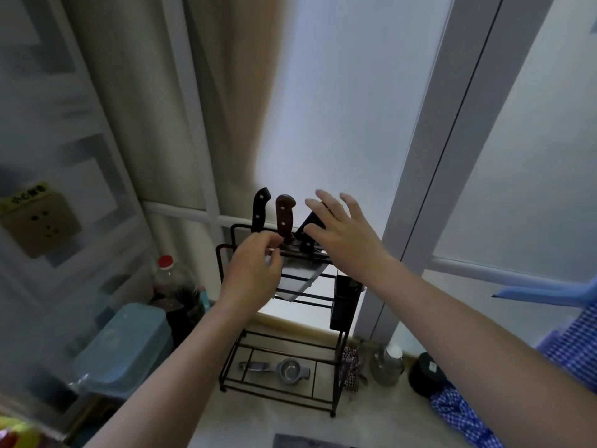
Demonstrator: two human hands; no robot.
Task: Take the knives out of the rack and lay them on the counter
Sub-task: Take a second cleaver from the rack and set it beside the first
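Note:
A black wire rack (336,376) stands on the pale counter (245,418) against the window. Three knives stick up from its top rail: one with a black handle (260,210), one with a brown wooden handle (284,218), and a third with a black handle (310,225) leaning right. A wide steel blade (298,279) hangs below the rail. My left hand (255,270) is at the rack's top rail by the brown handle's base, fingers curled on the rail. My right hand (342,234) is spread open over the leaning black handle, partly hiding it.
A small metal strainer (289,370) lies on the rack's bottom shelf. A black holder (345,302) hangs on the rack's right side. Left of the rack are a red-capped bottle (171,282) and a blue lidded box (126,344). A jar (387,363) and blue checked cloth (462,415) lie to the right.

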